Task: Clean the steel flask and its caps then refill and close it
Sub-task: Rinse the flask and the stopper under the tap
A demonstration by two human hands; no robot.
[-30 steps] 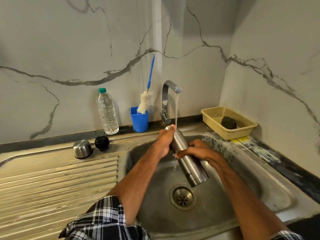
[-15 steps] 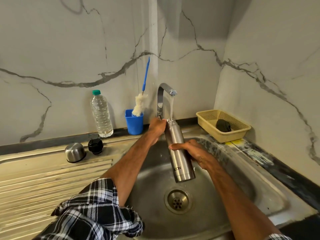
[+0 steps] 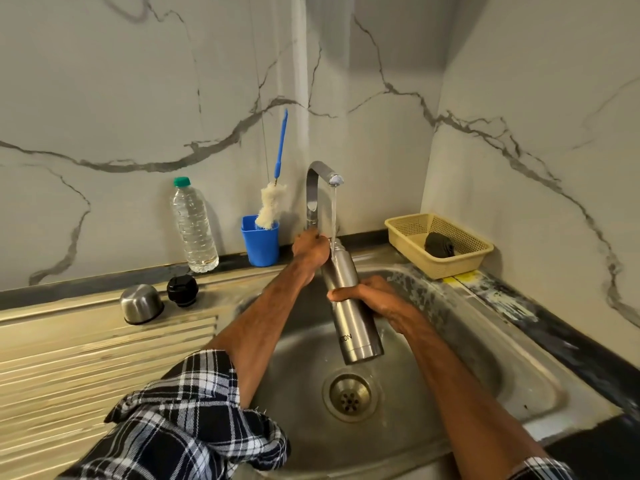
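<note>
Steel flask: tilted slightly, neck under the running tap, base above the drain of the sink.
Right hand: fingers wrapped round the flask's middle.
Left hand: at the tap's foot, beside the flask's neck; fingers' grip cannot be told.
Caps: steel cap and black cap side by side on the drainboard, near its rear edge.
Rear edge: bottle, blue cup with brush; basket in the right corner.

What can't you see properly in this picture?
Head view only:
- Water level inside the steel flask: its wall hides it.
- What the left hand does at the tap: its own back hides the fingers.
- Dark lump in the yellow basket: too small to name.
</note>
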